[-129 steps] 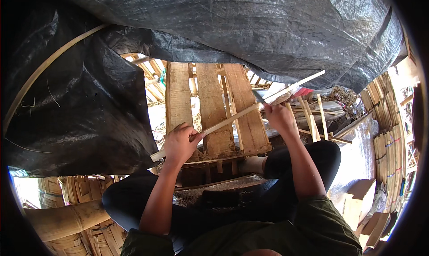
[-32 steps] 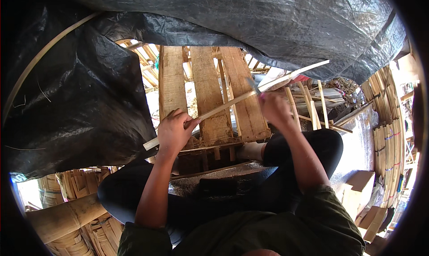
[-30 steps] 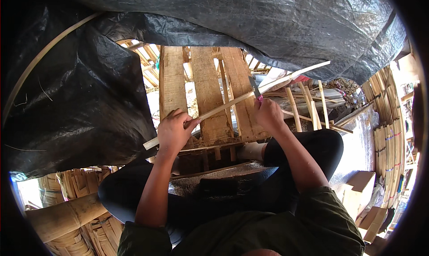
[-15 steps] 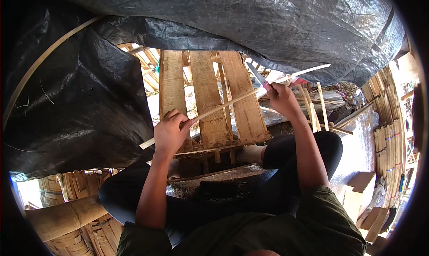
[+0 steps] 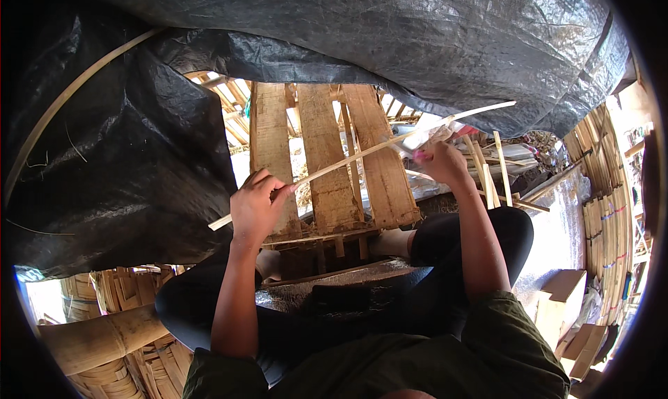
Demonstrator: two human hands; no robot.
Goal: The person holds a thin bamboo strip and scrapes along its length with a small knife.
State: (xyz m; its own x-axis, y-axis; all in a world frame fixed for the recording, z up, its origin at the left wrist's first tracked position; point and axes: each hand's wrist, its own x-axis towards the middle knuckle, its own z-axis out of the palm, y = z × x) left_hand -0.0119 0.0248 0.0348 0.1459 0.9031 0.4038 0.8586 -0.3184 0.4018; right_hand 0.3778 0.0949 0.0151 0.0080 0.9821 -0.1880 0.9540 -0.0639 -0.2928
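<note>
Nearest the lens, at the lower edge: a dark green shirt [image 5: 445, 357], then crossed legs in black trousers [image 5: 348, 308], with a dark cloth pad [image 5: 334, 298] across the lap.

Just above, left hand [image 5: 256, 207] raised on a bare forearm, fingers curled shut round a long thin pale bamboo strip [image 5: 348, 161] near its lower left end, thumb pressed on top. Short stub of strip poking out below and left of the fist.

Farther right and higher, right hand [image 5: 440, 162] closed on the same strip, also pinching a small knife with a pink handle [image 5: 421, 154]; blade itself too small to make out. Strip running slantwise from lower left to upper right, held in the air between both hands, its far tip reaching past the right hand toward the tarpaulin edge.

Behind the strip, a weathered wooden pallet of upright planks [image 5: 323, 162], leaning away. To the right, loose pale bamboo slats [image 5: 497, 173] and a stack of bundled strips [image 5: 605, 211] at the rim. Lower left, thick bamboo poles [image 5: 97, 340].

Farthest, overhead and to the left, a crinkled black plastic tarpaulin [image 5: 383, 37], with a curved bamboo hoop [image 5: 62, 106] against it.
</note>
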